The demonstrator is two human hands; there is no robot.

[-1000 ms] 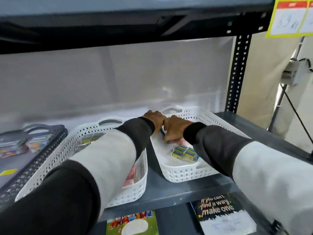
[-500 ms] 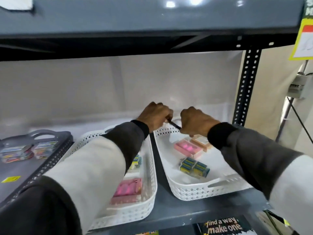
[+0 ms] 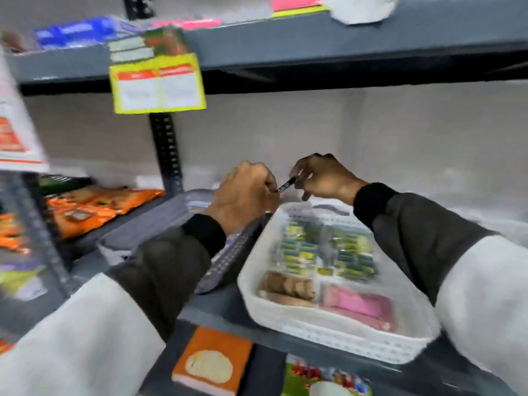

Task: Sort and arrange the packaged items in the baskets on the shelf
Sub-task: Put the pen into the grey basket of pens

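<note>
My left hand (image 3: 245, 192) and my right hand (image 3: 323, 178) are raised above the shelf, both pinching a thin black pen (image 3: 286, 185) between them. Below them a white perforated basket (image 3: 328, 338) holds several yellow-and-blue packets (image 3: 325, 252), a brown biscuit pack (image 3: 287, 287) and a pink pack (image 3: 357, 305). A dark grey basket (image 3: 228, 261) sits to its left, mostly hidden by my left arm. The picture is blurred by motion.
Orange snack bags (image 3: 94, 207) lie on the shelf at left behind a black upright post (image 3: 167, 155). A yellow price tag (image 3: 158, 84) hangs from the upper shelf. An orange box (image 3: 213, 364) and a colourful pack (image 3: 325, 378) lie on the lower shelf.
The view has swung left, so the middle basket now sits at right. Both hands stay raised holding the pen between them; a second before they were down in a white basket.
</note>
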